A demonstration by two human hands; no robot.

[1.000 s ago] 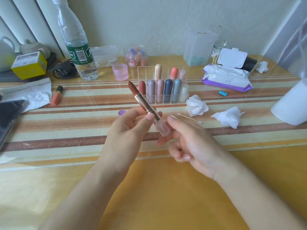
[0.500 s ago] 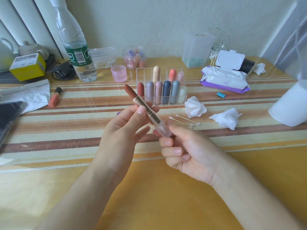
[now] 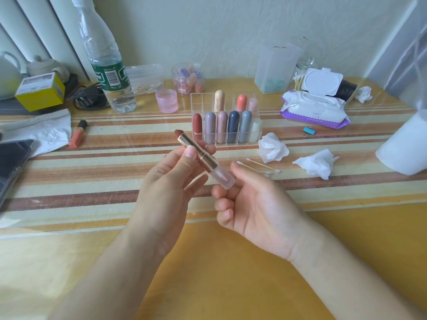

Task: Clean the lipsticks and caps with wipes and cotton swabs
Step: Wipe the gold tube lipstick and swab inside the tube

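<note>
- Uncapped lipstick point(image 3: 203, 158): held tilted above the striped counter point(image 3: 92, 181), brown tip pointing up-left, in front of the clear organizer point(image 3: 200, 101).
- Left hand point(image 3: 171, 181): thumb and fingers pinch the gold barrel.
- Right hand point(image 3: 254, 204): thumb and forefinger pinch the frosted base; remaining fingers curled.
- Cotton swabs point(image 3: 258, 166) and crumpled wipes point(image 3: 272, 147): lying on the counter beyond the right hand.

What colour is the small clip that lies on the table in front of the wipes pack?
The clip is light blue, seen in the head view.

Bottle point(image 3: 107, 65) top, phone point(image 3: 11, 162), paper roll point(image 3: 406, 146) beyond the edges.
</note>
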